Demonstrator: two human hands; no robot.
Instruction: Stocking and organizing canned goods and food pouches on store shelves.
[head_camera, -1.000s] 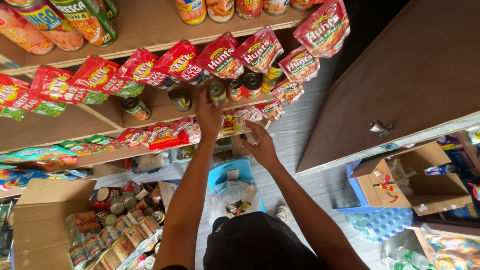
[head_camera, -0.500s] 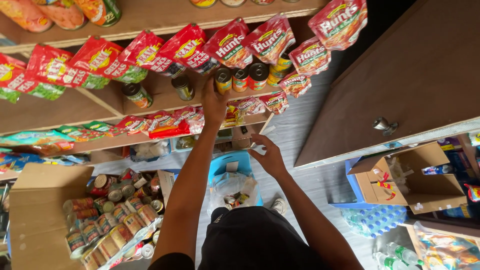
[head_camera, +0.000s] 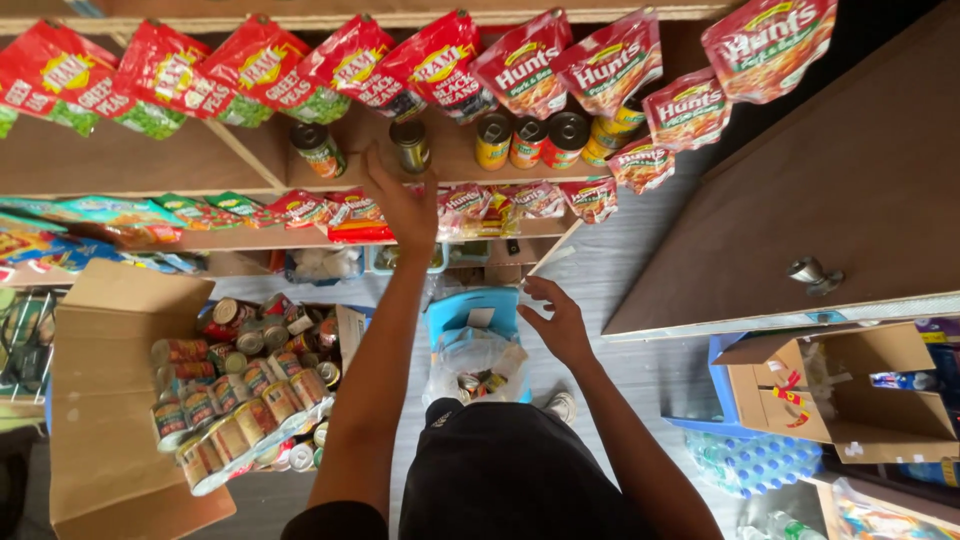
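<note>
The left hand (head_camera: 405, 205) reaches to the wooden shelf (head_camera: 200, 160), fingers spread just below a green-labelled can (head_camera: 411, 146) at twelve o'clock, while the right hand (head_camera: 553, 320) hovers open-fingered at four o'clock, holding nothing.

One head-worn camera looks steeply down from above the person, facing the brown wooden shelves (head_camera: 150, 160), close over both outstretched arms.

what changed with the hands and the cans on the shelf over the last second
The left hand stayed up at the shelf, now just below a can standing there. The right hand dropped away from the shelf and now hangs open, lower, over the blue bin. The view also shifted a little. The hanging red pouches and the box of cans stayed put.
</note>
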